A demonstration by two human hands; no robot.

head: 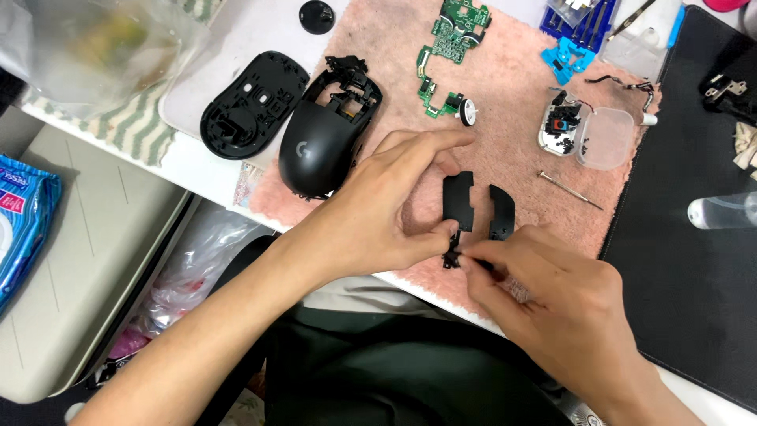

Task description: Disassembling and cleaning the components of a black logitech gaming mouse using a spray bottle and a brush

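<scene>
Both my hands meet over a pink towel [378, 47] on a small black plastic part [452, 254]. My left hand [378, 209] pinches its left side with thumb and fingers, index finger stretched out. From the other side, my right hand [552, 292] grips the same part with its fingertips. Just above them lie two black mouse button covers, one on the left [458, 199] and one on the right [501, 211]. A black mouse top shell [323, 142] rests left of my left hand, with the black mouse base [252, 102] beside it.
A green circuit board [449, 55] with a white scroll wheel [467, 112] lies further back. A clear lidded box [587, 132] holds small screws, and a thin screwdriver [569, 189] lies nearby. A black mat [694, 260] covers the right. A blue tool holder [572, 35] stands behind.
</scene>
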